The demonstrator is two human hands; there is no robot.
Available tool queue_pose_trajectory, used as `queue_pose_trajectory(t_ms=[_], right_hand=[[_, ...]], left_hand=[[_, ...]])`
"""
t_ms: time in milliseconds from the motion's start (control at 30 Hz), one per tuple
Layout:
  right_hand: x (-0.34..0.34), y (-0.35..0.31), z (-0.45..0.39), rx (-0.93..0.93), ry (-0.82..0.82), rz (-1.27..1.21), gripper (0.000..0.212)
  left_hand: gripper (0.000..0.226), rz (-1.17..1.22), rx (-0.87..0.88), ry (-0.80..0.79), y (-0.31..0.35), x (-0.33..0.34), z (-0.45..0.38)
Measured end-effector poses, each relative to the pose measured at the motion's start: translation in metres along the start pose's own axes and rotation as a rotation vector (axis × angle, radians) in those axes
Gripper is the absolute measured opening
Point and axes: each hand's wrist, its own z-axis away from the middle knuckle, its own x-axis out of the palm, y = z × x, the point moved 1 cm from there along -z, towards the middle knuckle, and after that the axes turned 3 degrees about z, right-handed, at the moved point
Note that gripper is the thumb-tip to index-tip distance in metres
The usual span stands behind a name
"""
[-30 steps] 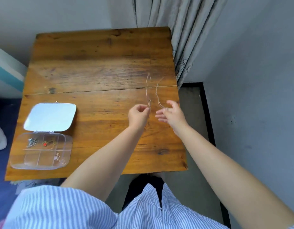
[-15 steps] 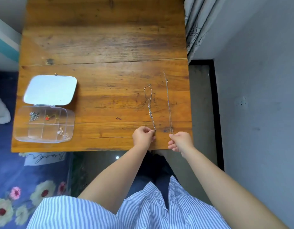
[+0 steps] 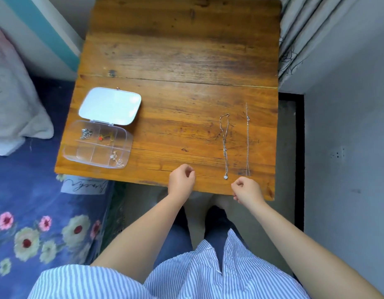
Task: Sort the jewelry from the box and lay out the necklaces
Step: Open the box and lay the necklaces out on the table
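Wooden table [image 3: 178,50] fills the view between a flowered blanket [image 3: 35,223] at 9 o'clock and a grey curtain [image 3: 299,33] at 2 o'clock. Two thin necklaces lie straight and parallel near its 4 o'clock corner: a silver chain with a pendant [image 3: 224,147] and a finer chain [image 3: 247,141] beside it, apart. At 8 o'clock sits the clear box [image 3: 96,145], lid [image 3: 110,106] flipped back, small pieces in several compartments. Left hand [image 3: 181,181] and right hand [image 3: 247,190] hover at the near edge, fingers loosely curled, holding nothing.
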Motion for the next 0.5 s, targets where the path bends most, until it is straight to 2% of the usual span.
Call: queue_pose_trajectory(t_ms=[100,233,367,500], right_hand=[[0.027,-0.048,0.005,-0.139,-0.047,0.037,0.013],[0.077,-0.127,0.01,-0.284,-0.078,0.147,0.019],[0.128,-0.197,0.019,-0.41,-0.063,0.2,0.02],[0.181,-0.246,0.026,-0.438,0.005,0.249,0.018]], left_hand=[[0.021,0.03,0.007,0.127,-0.018,-0.063,-0.01],[0.025,-0.038,0.027,0.23,-0.046,-0.15,-0.038],[0.026,-0.257,0.026,0.23,-0.079,-0.221,-0.076],[0.031,-0.487,0.08,0.184,-0.106,-0.278,-0.112]])
